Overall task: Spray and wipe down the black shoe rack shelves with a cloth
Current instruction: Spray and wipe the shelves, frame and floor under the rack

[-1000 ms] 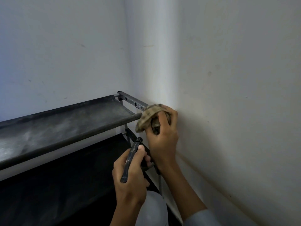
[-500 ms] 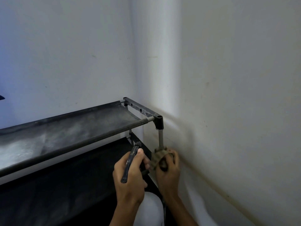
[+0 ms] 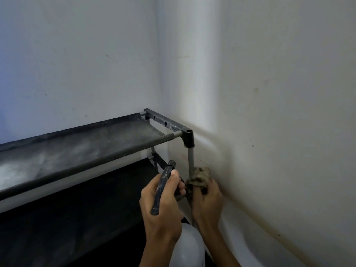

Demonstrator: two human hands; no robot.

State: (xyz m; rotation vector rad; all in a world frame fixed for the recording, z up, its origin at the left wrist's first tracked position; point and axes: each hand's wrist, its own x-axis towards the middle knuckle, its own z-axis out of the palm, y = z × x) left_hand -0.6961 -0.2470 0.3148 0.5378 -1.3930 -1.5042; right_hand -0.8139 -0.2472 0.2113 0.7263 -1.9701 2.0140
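- And the right hand (image 3: 207,201) has dropped: a second ago it had the cloth (image 3: 198,177) up on the front right corner joint (image 3: 188,138) of the shoe rack (image 3: 77,149); now it's down the grey upright post (image 3: 190,158), about where it was half a second ago.
- Right grip: fingers curled round the cloth, bunched against the post just above the lower shelf (image 3: 86,209).
- Left hand (image 3: 163,205) hasn't budged — its grip is clenched on the black trigger head of the spray bottle (image 3: 187,245), pale body hanging low at the picture's bottom edge, nozzle near the post.
- So the corner joint looks dealt with, and the post is getting its pass.
- Top shelf (image 3: 67,151) shows grey, dusty streaks towards its left end — my read, plenty of wiping left there.
- Rack sits tight in the room corner; the right wall (image 3: 279,132) is just beside the wiping hand, so room looks cramped.
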